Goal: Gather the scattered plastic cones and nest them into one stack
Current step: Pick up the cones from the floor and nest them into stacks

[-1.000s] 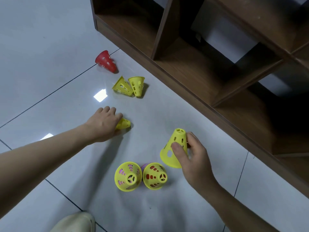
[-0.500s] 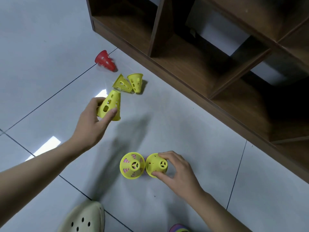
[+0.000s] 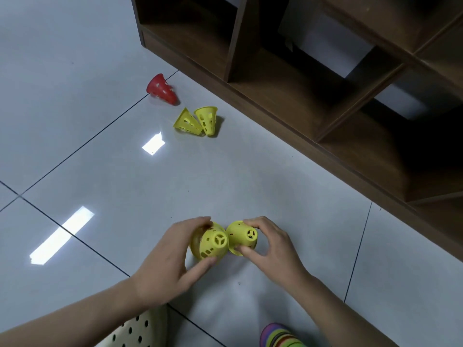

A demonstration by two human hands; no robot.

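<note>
While hands (image 3: 220, 256) grip two yellow cones (image 3: 213, 242), two yellow (image 3: 198, 120), one red (image 3: 161, 90) lie apart.

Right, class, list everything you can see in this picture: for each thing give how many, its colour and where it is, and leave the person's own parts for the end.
Red cone: one, red, on its side on the floor, far left near the shelf corner.
Loose yellow cones: two, yellow, touching, on the floor just right of the red one.
Held cones: two yellow stacks side by side, left stack, right stack.
Shelf: one, dark brown wood, open compartments, along the top right.
Floor: grey-white tiles with dark joints.
Sandal: one, cream, holed, bottom edge.
Striped object: one, multicoloured, bottom edge, unclear what.
Left hand: grips the left stack.
Right hand: grips the right stack.
</note>
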